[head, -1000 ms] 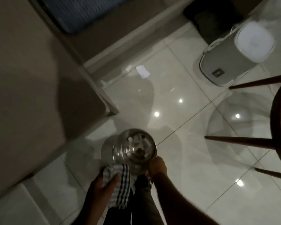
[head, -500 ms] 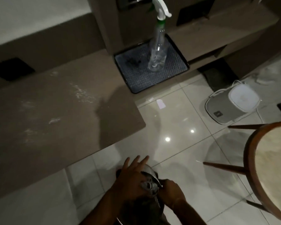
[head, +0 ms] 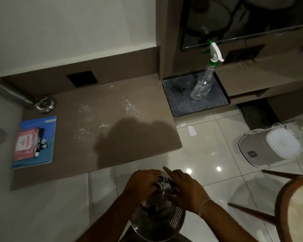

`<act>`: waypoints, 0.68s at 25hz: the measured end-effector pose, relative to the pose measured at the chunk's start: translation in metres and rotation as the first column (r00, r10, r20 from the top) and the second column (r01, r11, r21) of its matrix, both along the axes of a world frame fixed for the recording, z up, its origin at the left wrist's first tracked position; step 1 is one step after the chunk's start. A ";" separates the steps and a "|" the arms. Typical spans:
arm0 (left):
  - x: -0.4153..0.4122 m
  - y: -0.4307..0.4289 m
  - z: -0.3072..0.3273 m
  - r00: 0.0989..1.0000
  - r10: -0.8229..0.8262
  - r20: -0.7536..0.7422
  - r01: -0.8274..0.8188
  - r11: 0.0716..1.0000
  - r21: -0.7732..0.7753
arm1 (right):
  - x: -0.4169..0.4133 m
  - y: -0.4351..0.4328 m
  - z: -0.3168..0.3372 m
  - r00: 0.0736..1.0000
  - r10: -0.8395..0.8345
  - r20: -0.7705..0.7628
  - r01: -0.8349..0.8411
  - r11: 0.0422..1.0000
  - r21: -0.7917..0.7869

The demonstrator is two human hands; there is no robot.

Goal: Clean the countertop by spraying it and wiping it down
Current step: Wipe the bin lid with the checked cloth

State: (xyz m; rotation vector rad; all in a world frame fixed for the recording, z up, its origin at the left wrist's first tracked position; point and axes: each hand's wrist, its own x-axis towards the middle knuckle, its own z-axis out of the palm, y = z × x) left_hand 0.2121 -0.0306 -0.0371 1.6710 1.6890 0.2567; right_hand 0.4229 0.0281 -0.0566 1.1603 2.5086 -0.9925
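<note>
The brown countertop lies ahead of me, with white specks scattered over its middle. A clear spray bottle with a white and green trigger stands on a dark mesh mat at the counter's right end, out of reach of both hands. Low in the view, my left hand and my right hand meet over the top of a shiny metal bin. Both grip a bunched black-and-white checkered cloth at the bin's opening. My right index finger sticks out straight.
A blue folder with a pink wipes pack lies on the counter's left part, near a metal rail base. On the tiled floor stand a grey and white appliance and a wooden stool at right.
The view has risen from the floor to the countertop. My left hand, spread flat over the bin's top half a second ago, now curls on the cloth beside my right hand.
</note>
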 end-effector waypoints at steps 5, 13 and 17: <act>-0.020 -0.006 0.015 0.996 0.067 -0.059 -0.065 0.997 0.033 | -0.028 -0.030 0.009 0.917 -0.149 -0.369 0.213 0.967 0.138; -0.060 -0.042 0.019 0.982 0.187 -0.016 -0.185 0.978 0.093 | -0.067 -0.029 0.021 0.865 0.015 -0.501 0.138 0.954 0.265; -0.079 -0.061 0.013 0.969 0.245 -0.026 -0.242 0.965 0.104 | -0.078 -0.039 0.029 0.785 -0.238 -0.572 0.239 0.968 -0.075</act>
